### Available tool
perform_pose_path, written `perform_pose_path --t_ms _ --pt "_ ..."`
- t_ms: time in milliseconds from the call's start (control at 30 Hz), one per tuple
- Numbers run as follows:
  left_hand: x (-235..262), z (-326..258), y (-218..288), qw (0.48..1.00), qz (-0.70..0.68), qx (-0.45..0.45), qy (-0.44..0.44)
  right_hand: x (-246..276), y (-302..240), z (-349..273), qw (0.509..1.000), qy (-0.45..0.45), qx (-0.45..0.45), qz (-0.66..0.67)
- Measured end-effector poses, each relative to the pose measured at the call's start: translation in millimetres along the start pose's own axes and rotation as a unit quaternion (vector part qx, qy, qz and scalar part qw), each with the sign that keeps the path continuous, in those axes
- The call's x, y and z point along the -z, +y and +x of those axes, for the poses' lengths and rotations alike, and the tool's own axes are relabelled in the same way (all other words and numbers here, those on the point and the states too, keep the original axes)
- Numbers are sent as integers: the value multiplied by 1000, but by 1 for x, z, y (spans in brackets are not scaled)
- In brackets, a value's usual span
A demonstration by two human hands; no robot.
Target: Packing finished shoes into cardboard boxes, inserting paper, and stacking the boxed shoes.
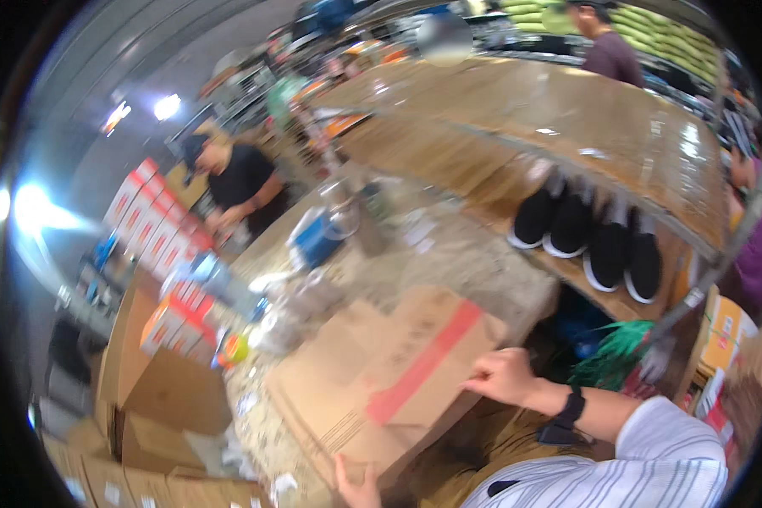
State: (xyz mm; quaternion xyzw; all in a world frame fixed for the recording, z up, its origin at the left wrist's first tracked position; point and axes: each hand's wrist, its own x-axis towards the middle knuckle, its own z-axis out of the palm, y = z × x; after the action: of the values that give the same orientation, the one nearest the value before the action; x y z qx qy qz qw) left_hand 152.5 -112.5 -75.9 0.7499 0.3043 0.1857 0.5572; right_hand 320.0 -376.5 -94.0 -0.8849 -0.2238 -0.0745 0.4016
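Observation:
A flattened brown cardboard box [313, 394] with a broad red stripe lies tilted over the near edge of the worktable, partly above my lap. My left hand [360, 489] is at its near edge, cut off by the bottom of the picture. Its visible fingers rest on the cardboard, and the grip underneath is hidden. At the right edge, my right hand [505, 377] has its fingers curled closed against the cardboard. A black band [567, 415] circles my right wrist.
The worktable [398, 271] carries a blue-labelled roll [317, 240] and clear plastic bottles [212, 273]. Open cartons [173, 402] and stacked orange-white boxes [157, 224] stand left. A shelf [483, 199] holds black shoes [610, 250]. Across the table stands a person [250, 182].

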Motion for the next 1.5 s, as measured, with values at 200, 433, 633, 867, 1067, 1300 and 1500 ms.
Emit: perform_pose_path --t_ms 200,433,633,867,1067,1300,1500 --pt "15 15 -47 1000 -12 -22 -14 -8 21 10 996 34 39 -77" --pt "30 8 -37 993 -85 -74 -35 -24 81 21 999 -23 -3 -22" --pt "18 12 -42 993 -37 55 94 -3 -9 13 967 71 142 201" --pt "47 48 41 847 79 -507 136 41 -17 50 959 119 117 231" --pt "44 127 56 993 10 -119 -17 68 -112 104 966 79 207 135" --pt "49 168 49 968 -189 -83 -141 -12 -113 149 967 -169 187 -25" --pt "18 148 68 967 196 -162 36 -38 -99 165 919 8 395 14"
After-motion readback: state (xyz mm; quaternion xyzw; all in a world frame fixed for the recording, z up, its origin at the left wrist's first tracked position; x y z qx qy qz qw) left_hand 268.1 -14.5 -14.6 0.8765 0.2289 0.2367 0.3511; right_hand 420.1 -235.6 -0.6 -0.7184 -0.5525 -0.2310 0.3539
